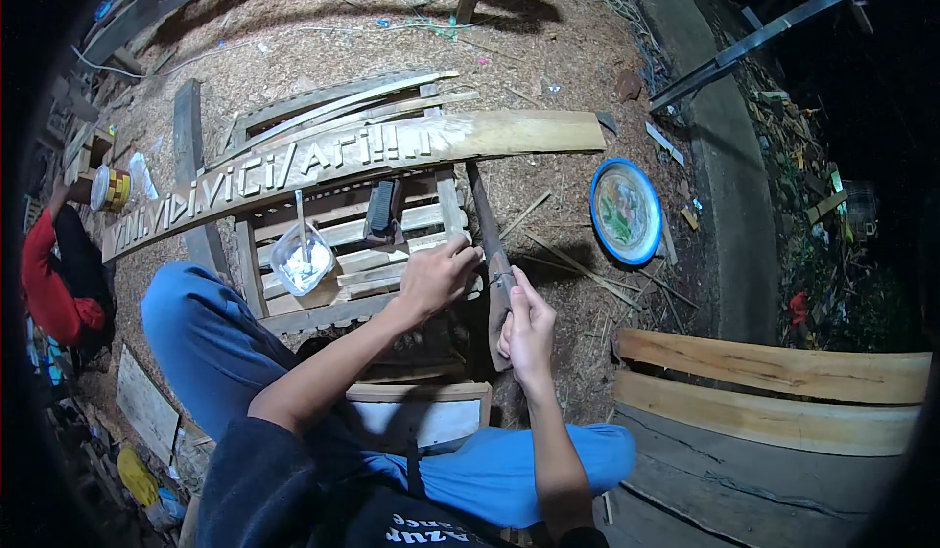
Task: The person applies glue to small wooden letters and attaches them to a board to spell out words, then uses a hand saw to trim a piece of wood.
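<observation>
A long dark wooden tool, narrow at the far end and broader toward me, slants between my hands. My right hand is closed at its near part, beside a small metal fitting. To the left of the tool, my left hand has its fingers curled together; whatever they hold, if anything, is hidden. Beyond both hands, a long pale board with raised wooden letters lies across a slatted pallet. Left of my left hand sit a dark-bristled brush and a clear tub of white paste with a stick in it.
A blue-rimmed round tray lies on the shavings-covered ground to the right. Planks stretch along the lower right. A person in a red sleeve is at the far left, near a yellow-banded tub. Loose wood strips lie near the tray.
</observation>
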Tool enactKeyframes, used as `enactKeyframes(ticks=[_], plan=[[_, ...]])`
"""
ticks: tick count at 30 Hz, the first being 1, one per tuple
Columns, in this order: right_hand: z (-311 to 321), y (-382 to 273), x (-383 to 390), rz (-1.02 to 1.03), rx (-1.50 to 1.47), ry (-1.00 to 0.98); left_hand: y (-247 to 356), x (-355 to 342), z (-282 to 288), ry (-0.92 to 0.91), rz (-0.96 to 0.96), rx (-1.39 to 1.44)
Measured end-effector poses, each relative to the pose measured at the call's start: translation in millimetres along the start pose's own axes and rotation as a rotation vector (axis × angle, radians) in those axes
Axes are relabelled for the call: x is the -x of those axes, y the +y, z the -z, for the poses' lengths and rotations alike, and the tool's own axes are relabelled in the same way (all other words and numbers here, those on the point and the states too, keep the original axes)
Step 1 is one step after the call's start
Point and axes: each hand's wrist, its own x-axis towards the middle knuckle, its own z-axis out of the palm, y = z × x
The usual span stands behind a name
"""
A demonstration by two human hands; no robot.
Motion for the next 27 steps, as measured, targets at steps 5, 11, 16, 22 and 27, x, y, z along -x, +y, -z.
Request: enactKeyframes(ticks=[5,11,16,22,27], plan=[[-13,-11,5,0.177,0.293,0.034,-7,3,-1,-0.019,0.016,-0.030],[0,-18,5,-0.038,0.055,0.050,0,2,9,-0.088,0.028,0.018],[-8,-17,1,-0.004,0.091,0.031,-3,2,4,-0.089,0.042,0.013],[-10,-2,-8,0.177,0.180,0.038,-3,2,3,-0.002,0.002,0.004],[-11,-24,-6,-0.072,0.035,0.006,-1,2,10,-0.103,0.052,-0.005]])
